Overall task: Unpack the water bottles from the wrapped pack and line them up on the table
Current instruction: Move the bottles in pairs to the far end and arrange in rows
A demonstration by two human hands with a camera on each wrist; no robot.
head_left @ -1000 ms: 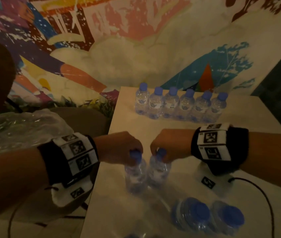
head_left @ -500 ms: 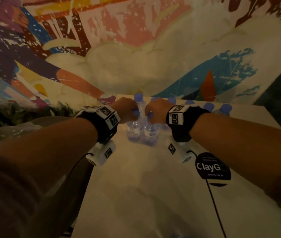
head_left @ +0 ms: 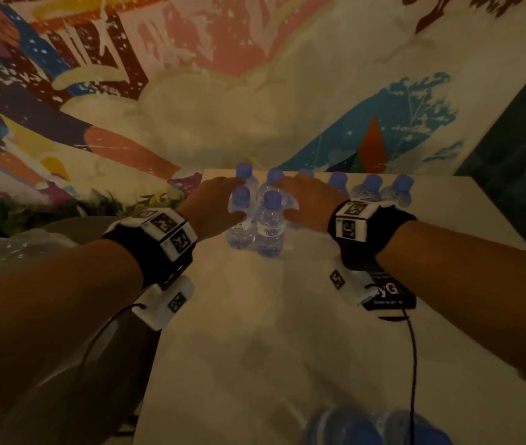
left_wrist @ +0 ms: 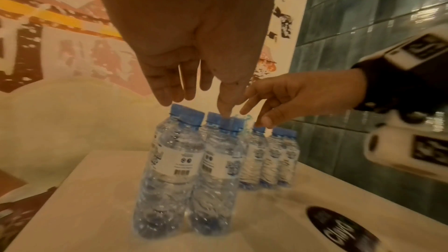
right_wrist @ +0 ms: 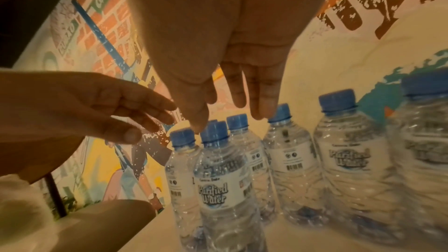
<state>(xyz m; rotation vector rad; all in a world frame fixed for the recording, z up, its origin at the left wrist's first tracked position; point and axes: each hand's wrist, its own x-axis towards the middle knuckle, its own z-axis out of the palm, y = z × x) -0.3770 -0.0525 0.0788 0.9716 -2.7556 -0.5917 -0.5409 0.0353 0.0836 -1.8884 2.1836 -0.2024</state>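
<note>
Pale table (head_left: pixel 255 348) against a painted mural (head_left: pixel 223 91), dim light.

Front pair (head_left: pixel 255 224) of bottles: upright on the far part of the table, touching each other, just before the row (head_left: pixel 371 187) of six along the far edge. Reads as the start of a second line, set at the left end.

Left hand (head_left: pixel 213 207): beside and above the left bottle of the pair, fingers (left_wrist: pixel 167 95) straight and spread, hanging just over the caps (left_wrist: pixel 191 116). Holds nothing. Cannot tell whether the thumb tip touches a cap or only hangs close to it.

Right hand (head_left: pixel 310 200): on the other side of the pair, likewise wide and relaxed, fingertips over the caps, nothing in its grasp.

Judged step: two bottles set down and let go, hands clear of them or nearly so. Judged progress: eight standing, more to come.

Pack (head_left: pixel 351 428): at the near edge, blurred, blue tops only; count not readable. Loose wrap (head_left: pixel 14 252) off the table to the left. Black sticker (head_left: pixel 390 293) on the table under the right wrist.

Next move, as judged: draw both hands back to the pack without brushing the pair, take one bottle by the neck in each hand, then set them upright to the right of the pair, in line. Calls for care on the pull-back, as light bottles standing this close tip easily.
</note>
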